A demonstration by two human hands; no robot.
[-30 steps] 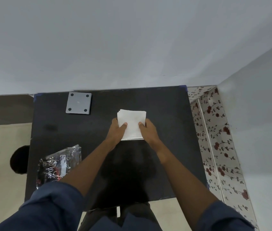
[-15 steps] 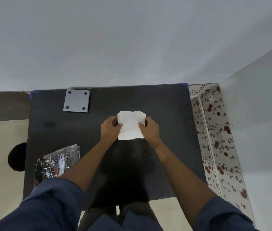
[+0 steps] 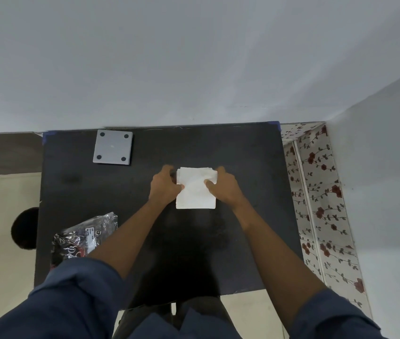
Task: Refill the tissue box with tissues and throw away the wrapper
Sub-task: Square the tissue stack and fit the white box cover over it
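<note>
Fingers: both sets clamped on the tissue stack point(image 3: 195, 189), left hand point(image 3: 165, 187) and right hand point(image 3: 225, 188) at its two sides, thumbs on top. Change: a second ago we held it pressed flat; now its far edge looks raised off the black table point(image 3: 243, 152), mid-table. We judge it ready for boxing. Wrapper point(image 3: 83, 237): near-left, undiscarded. Grey square plate point(image 3: 112, 147): far-left.
</note>
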